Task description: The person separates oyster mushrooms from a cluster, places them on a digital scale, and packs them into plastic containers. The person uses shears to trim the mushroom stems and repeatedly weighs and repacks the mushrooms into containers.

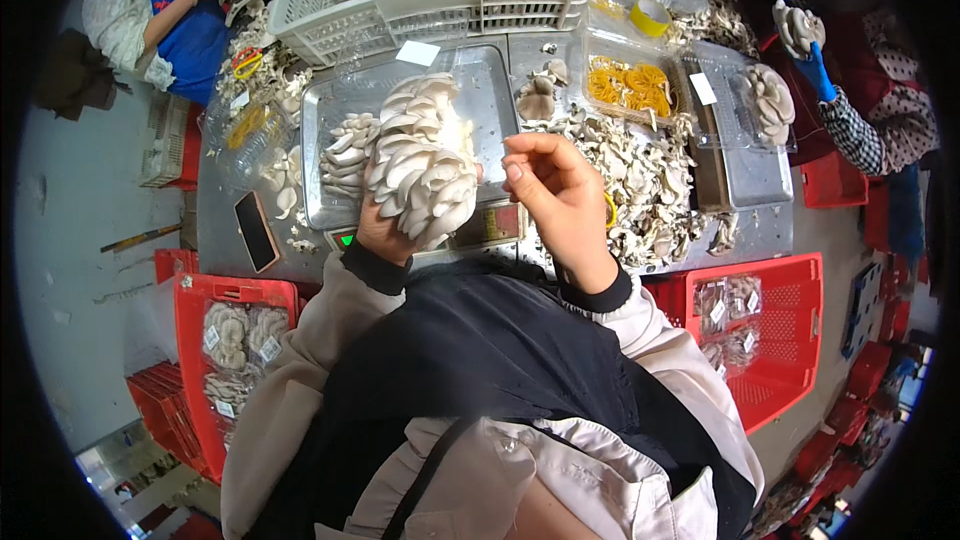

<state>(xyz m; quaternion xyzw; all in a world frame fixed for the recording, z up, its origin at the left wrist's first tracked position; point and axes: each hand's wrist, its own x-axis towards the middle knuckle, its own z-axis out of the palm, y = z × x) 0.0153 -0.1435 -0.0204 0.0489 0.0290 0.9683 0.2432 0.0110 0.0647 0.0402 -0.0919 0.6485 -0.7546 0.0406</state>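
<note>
My left hand [386, 229] holds a large cluster of pale oyster mushrooms [427, 165] from its left and underside, over a metal tray [491, 101]. Most of that hand's fingers are hidden by the cluster. To the right of the cluster, my right hand [555, 199] is raised with its thumb and fingertips bent toward each other; I cannot tell if something small is between them. More mushrooms [351, 150] lie at the tray's left in a clear plastic container whose lid, bearing a white label [418, 53], stands behind. The tray rests on a scale [491, 225], partly hidden.
Mushroom trimmings [645, 187] heap at the right, below a box of yellow rubber bands [630, 86]. A white crate [435, 11] of mushrooms stands behind. A phone [256, 231] lies left. Red crates [780, 345] flank me. Co-workers [187, 37] are at both far sides, one with a blue glove [817, 73].
</note>
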